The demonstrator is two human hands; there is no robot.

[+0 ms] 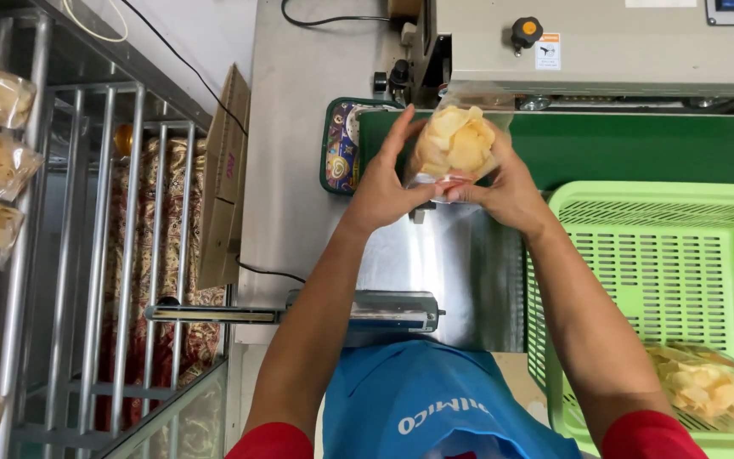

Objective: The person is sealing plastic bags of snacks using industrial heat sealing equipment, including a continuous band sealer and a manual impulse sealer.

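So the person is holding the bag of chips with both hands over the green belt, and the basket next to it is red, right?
Not quite. The basket is light green, not red, as the head view shows. Both hands, left and right, do hold the bag of chips over the green belt.

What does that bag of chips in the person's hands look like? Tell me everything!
The bag of chips is clear, shiny plastic stuffed with pale yellow, wavy chips. It stands upright over the green belt of the sealing machine, its top reaching up to the machine. The left hand and right hand hold it from both sides, fingers pinching near its bottom.
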